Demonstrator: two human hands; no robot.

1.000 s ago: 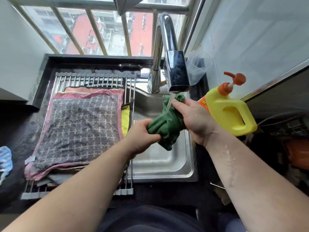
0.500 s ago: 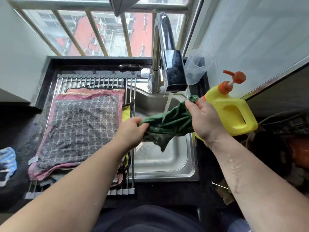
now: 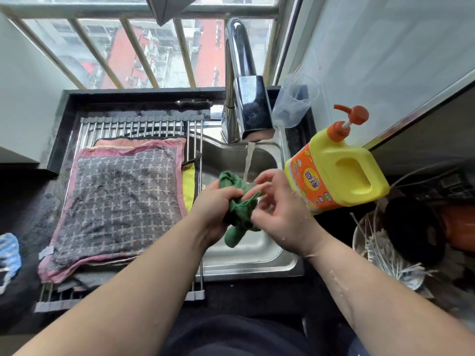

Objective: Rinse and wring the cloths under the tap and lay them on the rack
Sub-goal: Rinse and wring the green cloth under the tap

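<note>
Your left hand (image 3: 218, 201) is curled tight around a bunched-up green cloth (image 3: 237, 222) and squeezes it. Your right hand (image 3: 281, 211) is just beside it. Its fingers (image 3: 262, 177) are bent and a little apart, and they touch the right side of the cloth. That hand is blurry, so you cannot tell if it pinches the cloth or only touches it. Both of your arms are wet, with drops on them.

The green cloth is over the sink (image 3: 257, 255), right under the tap (image 3: 246, 104). One end sticks up above your left hand and the other end hangs down below it. A thin stream of water (image 3: 248, 160) runs from the tap and lands on the top of the cloth and on your right fingers.

To the left of the sink, a metal rack (image 3: 138, 124) lies on the dark counter. A grey cloth (image 3: 120, 199) with a cross pattern and a pink edge lies flat on it. More cloths lie under it, and a yellow cloth (image 3: 188, 186) peeks out at its right side, near your left hand.

To the right of the sink stands a yellow bottle (image 3: 341, 173) with an orange pump. A clear plastic cup (image 3: 293, 101) sits behind it, next to the tap. A blue striped cloth (image 3: 9, 253) lies far to the left, off the rack.
</note>
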